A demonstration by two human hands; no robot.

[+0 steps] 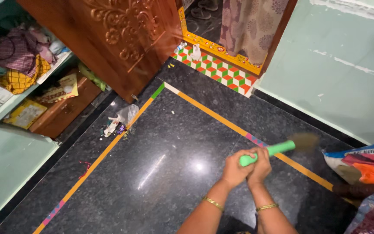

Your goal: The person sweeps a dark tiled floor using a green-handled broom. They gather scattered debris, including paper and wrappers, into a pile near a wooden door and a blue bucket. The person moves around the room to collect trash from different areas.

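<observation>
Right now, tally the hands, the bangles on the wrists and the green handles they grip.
Hands: 2, left hand and right hand, both closed around the handle.
Gold bangles: 2, left bangle and right bangle, one on each wrist.
Green handle: 1.
Total: 5.

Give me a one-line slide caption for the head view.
Both hands, left hand and right hand, grip a green broom handle over a dark polished floor, litter pile near the carved wooden door.
</observation>
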